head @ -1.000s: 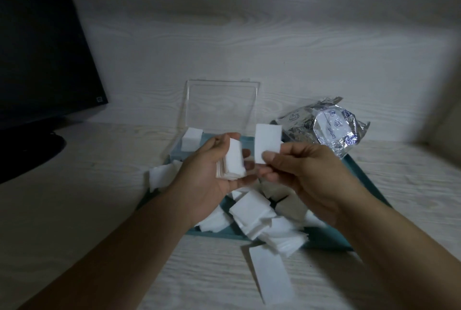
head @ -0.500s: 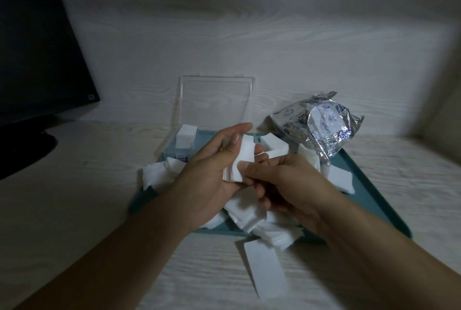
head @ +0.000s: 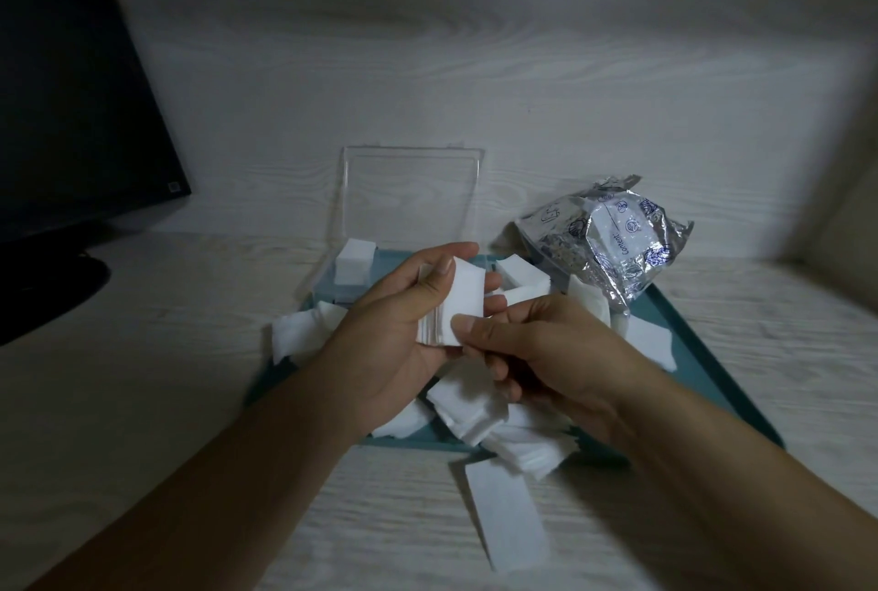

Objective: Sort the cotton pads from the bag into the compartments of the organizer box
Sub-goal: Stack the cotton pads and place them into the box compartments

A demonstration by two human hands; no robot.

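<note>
Left hand (head: 404,329): fingers curled round a small stack of white square cotton pads (head: 453,310), held upright above the tray, long edge running from 12 to 6 o'clock.
Organizer box (head: 351,279): clear plastic, lid standing open, at 11 o'clock from the stack and just behind the left hand; one compartment already holds white pads.
Right hand (head: 537,353): thumb and fingers pinch the stack's lower corner from 4 o'clock, touching the left hand.
Loose pads (head: 475,410): heaped on the teal tray (head: 703,353) below both hands; one long white piece (head: 506,514) lies on the pale wood-grain tabletop (head: 190,400) at 6 o'clock.
Silver foil bag (head: 613,248): crumpled, at 2 o'clock.
Judgement: the left hand is nearer the box, so it likely carries the stack there.
</note>
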